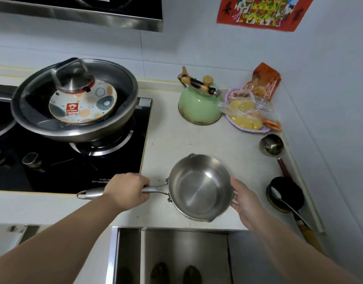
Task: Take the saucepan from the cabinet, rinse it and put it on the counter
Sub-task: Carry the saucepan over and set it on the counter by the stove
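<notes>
I am gripping the saucepan (199, 187) handle in my left hand (126, 191), right hand (245, 199) fingers cupping its rim at lower centre, risking tipping off the bench (197, 140) edge

Saucepan (199, 188) — polished steel, matt counter (197, 140)

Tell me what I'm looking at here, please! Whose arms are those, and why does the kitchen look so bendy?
A person wears a camera on their head, looking down, and its wide lens bends the edges. The left hand grips the handle of a shiny saucepan. The right hand steadies the far side of its rim. The pan looks empty and sits at the counter, though I cannot tell if it is fully set down. Nearby are a green kettle, a plate of bagged food, a ladle, and a big lidded wok on the stove.
</notes>
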